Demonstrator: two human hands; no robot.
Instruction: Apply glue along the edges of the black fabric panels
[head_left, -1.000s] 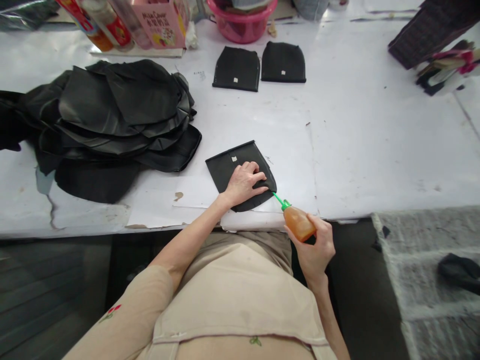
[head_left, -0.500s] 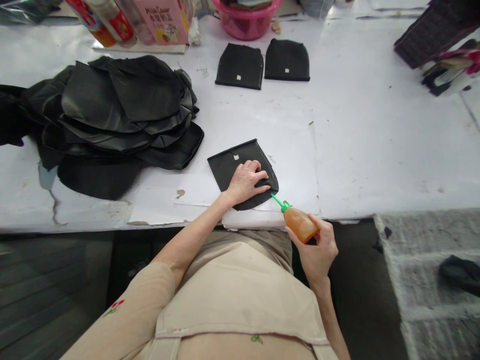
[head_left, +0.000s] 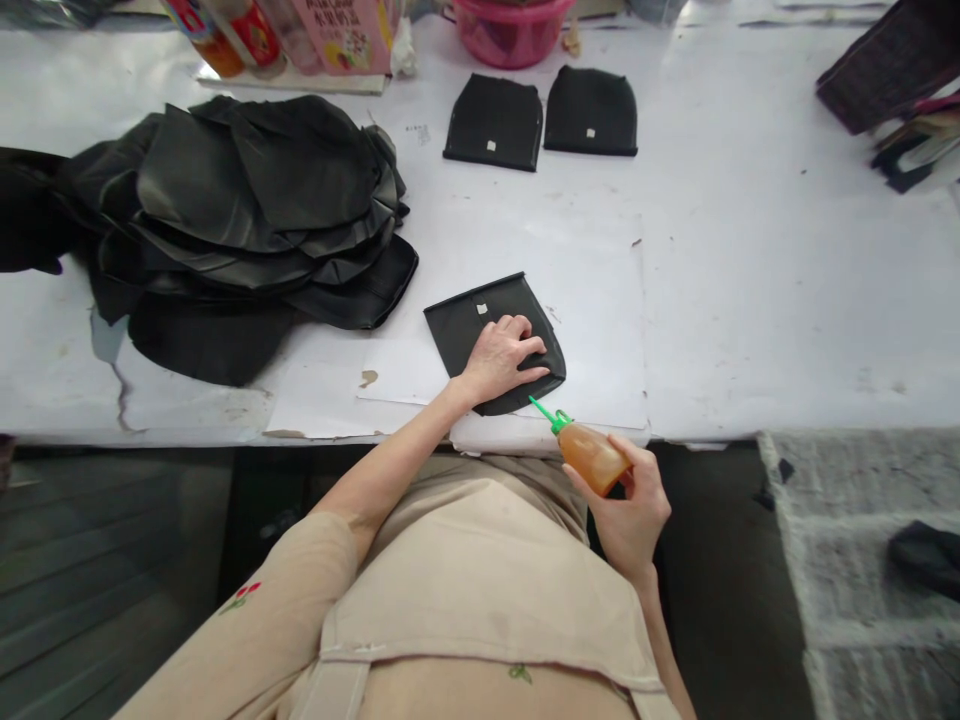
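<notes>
My left hand presses down on a black leather-like piece, its thumb stretched out and its fingers a little bent and apart. This piece has a straight folded edge at the far side, a curved near edge and a small whitish patch. In my right hand is a squeeze bottle of amber liquid, probably glue, with a green nozzle. The bottle is tilted, its tip at the curved near edge of the piece; whether it touches I cannot tell.
A heap of black pieces covers the left of the white table. Two similar black panels lie at the back, near a pink basin. Bottles and a pink box stand behind the heap. A dark box is far right.
My right hand has moved the bottle slightly left, its nozzle tip passing along the curved edge of the black piece. My left hand stays on the piece. The whole view has shifted a little.
</notes>
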